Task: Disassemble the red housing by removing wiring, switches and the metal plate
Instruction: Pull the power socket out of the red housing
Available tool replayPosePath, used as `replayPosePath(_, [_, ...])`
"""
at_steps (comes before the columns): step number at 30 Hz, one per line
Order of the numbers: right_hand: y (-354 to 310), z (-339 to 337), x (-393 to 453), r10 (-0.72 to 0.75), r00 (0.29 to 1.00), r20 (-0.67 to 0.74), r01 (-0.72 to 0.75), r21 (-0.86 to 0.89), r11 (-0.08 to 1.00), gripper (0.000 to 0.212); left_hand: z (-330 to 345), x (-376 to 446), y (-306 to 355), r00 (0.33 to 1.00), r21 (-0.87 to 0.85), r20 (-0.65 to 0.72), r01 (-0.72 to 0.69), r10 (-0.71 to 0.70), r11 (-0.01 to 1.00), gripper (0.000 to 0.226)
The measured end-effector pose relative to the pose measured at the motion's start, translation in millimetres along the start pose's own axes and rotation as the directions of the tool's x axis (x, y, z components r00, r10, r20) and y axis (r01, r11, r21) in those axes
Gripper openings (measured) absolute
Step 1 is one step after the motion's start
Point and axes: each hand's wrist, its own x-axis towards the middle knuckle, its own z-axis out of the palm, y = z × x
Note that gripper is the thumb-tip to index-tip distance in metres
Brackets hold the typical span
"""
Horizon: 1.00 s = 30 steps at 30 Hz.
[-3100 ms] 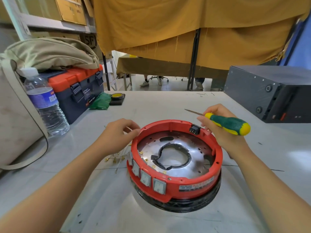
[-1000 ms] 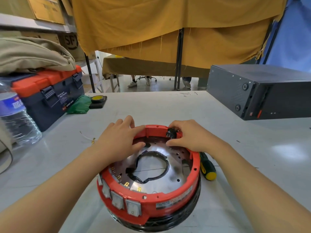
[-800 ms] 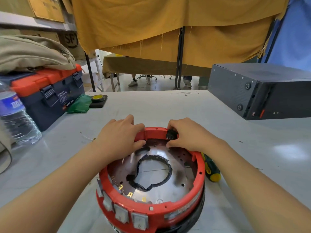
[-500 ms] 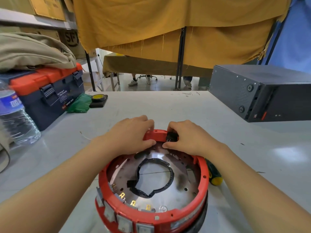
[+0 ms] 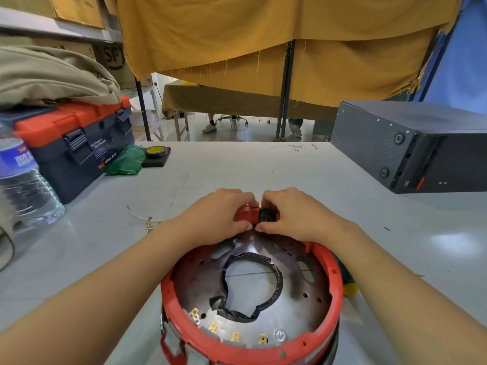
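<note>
Across the middle of the frame stretches a grey table (image 5: 237, 169), with yellow cloth (image 5: 263, 35) hanging behind it along the top. At the right edge sits a dark metal box (image 5: 395, 146); at the upper left a navy toolbox with an orange lid (image 5: 76, 138) lies under a beige bag (image 5: 47, 75). Low in the centre, tilted toward the viewer, is the red housing (image 5: 334, 272), a round ring with a shiny metal plate (image 5: 297, 306) inside it and a row of switches (image 5: 189, 351) along its near rim. A water bottle (image 5: 23, 185) stands at the left edge. The left hand (image 5: 213, 217) grips the far rim of the housing, fingers curled over it. The right hand (image 5: 295, 214) pinches a small black switch (image 5: 266, 214) set in that same far rim, thumb and fingers closed on it. Loose wires (image 5: 142, 219) with brass ends lie on the table left of the hands. A screwdriver (image 5: 347, 285) peeks out beside the housing's right side, under the right forearm.
</note>
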Motion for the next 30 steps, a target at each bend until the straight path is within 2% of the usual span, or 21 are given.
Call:
replayPosePath(5, [-4, 5, 7, 0.063, 0.997, 0.048, -0.068, 0.101, 0.993, 0.038, 7, -1, -2, 0.996, -0.089, -0.088, 0.018, -0.026, 0.996, 0.032])
replayPosePath(12, [-2, 6, 1, 0.045, 0.999, -0.025, -0.039, 0.198, 0.979, 0.032, 8, 0, -5, 0.993, -0.155, -0.109, 0.020, -0.037, 0.988, 0.027])
replayPosePath(18, [-4, 6, -1, 0.050, 0.998, 0.023, -0.051, 0.068, 0.996, 0.030, 9, 0, -6, 0.992, -0.162, -0.121, 0.022, -0.042, 0.987, 0.028])
replayPosePath(23, [-8, 9, -2, 0.024, 1.000, -0.016, -0.025, -0.090, 0.996, 0.027, 9, -1, -6, 0.991, -0.171, -0.127, 0.011, -0.033, 0.985, 0.029])
replayPosePath(30, [-11, 6, -4, 0.043, 0.997, -0.063, -0.049, -0.110, 0.993, 0.028, 10, 0, -8, 0.990, -0.203, -0.139, 0.006, -0.035, 0.979, 0.029])
